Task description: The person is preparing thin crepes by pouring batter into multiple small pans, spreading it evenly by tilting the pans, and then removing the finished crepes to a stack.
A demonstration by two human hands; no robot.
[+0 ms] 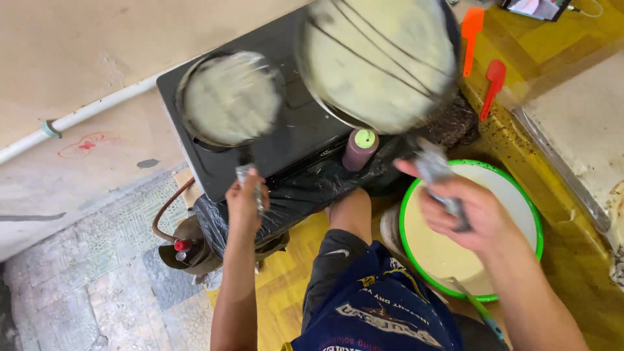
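Left to right, as I read it.

Left hand: grip clamped around the metal handle of the small pan. That pan lies straight ahead of the grip, up-frame, on the black stove; its handle's long axis runs from the fist toward the pan, near vertical in view. Pale batter covers its face, blurred.

Between the hands: a maroon bottle with a green cap, just right of the left grip and nearer the stove edge.

Right hand: grip clamped on the handle of the large pan, which sits up and left of the fist, handle slanting that way. Tilt I cannot tell; blurred.

Directly under the right grip: the green-rimmed batter bowl.
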